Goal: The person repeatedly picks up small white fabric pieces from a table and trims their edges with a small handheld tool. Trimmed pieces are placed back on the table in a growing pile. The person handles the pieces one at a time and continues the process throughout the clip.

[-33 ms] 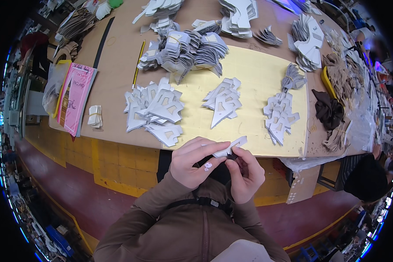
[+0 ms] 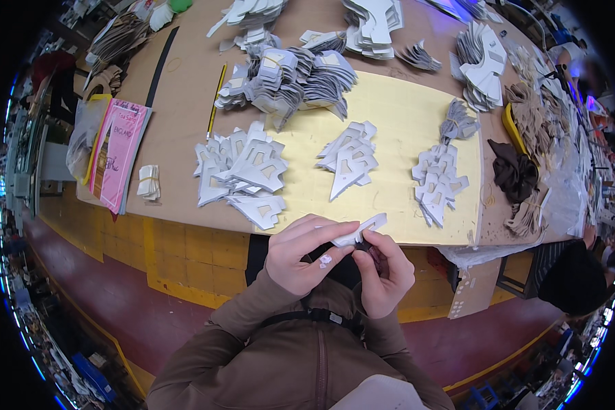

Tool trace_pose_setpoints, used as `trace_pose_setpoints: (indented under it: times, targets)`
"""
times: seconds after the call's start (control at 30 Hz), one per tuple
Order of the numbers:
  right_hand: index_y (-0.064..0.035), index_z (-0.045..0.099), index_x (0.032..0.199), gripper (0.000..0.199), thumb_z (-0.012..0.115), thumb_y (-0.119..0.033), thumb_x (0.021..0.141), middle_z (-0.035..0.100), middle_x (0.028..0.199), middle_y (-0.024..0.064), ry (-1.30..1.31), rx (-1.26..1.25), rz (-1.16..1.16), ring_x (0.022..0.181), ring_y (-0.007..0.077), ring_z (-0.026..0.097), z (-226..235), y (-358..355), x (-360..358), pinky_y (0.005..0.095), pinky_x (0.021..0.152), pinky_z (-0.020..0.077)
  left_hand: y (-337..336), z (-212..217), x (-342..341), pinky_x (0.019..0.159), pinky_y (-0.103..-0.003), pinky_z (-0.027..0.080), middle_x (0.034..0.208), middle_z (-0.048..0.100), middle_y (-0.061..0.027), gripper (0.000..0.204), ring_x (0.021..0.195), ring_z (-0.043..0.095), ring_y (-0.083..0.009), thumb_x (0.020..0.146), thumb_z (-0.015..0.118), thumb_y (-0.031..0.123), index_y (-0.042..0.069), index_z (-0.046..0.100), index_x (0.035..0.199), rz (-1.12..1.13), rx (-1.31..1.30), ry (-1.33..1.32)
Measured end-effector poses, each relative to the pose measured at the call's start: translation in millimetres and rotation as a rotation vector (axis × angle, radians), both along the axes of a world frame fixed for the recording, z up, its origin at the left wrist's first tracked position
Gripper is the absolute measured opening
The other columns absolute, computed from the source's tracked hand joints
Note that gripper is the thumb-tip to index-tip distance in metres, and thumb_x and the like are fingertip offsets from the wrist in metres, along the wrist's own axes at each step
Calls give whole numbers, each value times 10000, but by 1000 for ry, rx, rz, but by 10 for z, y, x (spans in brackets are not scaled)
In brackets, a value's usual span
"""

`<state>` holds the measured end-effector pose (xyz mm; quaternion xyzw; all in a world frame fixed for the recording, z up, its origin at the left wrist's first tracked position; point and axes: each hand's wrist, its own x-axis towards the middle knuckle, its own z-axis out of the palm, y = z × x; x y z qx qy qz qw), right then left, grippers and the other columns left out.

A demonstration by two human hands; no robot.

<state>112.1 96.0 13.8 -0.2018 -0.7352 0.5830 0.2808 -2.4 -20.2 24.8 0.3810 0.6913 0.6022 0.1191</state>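
A person in a brown jacket (image 2: 266, 355) grasps a white cut piece (image 2: 374, 223) at the near edge of a brown table (image 2: 184, 102), left hand (image 2: 299, 254) and right hand (image 2: 387, 273) both pinching it between thumb and fingers. A dark bit by the right fingertips is too hidden to identify. Beyond, a pile of white pieces (image 2: 352, 160) lies on a yellow sheet (image 2: 396, 205).

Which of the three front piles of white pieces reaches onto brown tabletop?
The leftmost pile; the middle pile and right pile lie wholly on the yellow sheet.
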Motion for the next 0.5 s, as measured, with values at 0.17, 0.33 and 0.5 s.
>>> trace_pose_setpoints:
  times: [0.17, 0.33, 0.5]
  targets:
    - [27, 682, 1080, 316, 723, 93, 774, 699, 877, 152, 45, 164, 95, 720, 202, 670, 19, 98, -2, 276, 637, 524, -25, 10, -9, 750, -321, 532, 950, 713, -134, 356, 849, 680, -250, 786, 749, 6, -3, 695, 1137, 2, -10, -32]
    - [26, 687, 1073, 309, 735, 80, 773, 697, 867, 151, 35, 196, 80, 739, 217, 682, 42, 94, -30, 285, 645, 531, -22, 6, -18, 738, -321, 528, 944, 711, -135, 369, 833, 676, -250, 781, 749, 4, -1, 692, 1146, 6, -21, -1]
    - [8, 704, 1080, 307, 726, 85, 784, 669, 835, 120, -12, 139, 4, 651, 191, 618, 33, 4, -48, 269, 597, 494, -9, 3, -18, 731, -324, 525, 935, 709, -134, 371, 823, 674, -252, 783, 740, -1, 1, 691, 1151, 21, -19, 25]
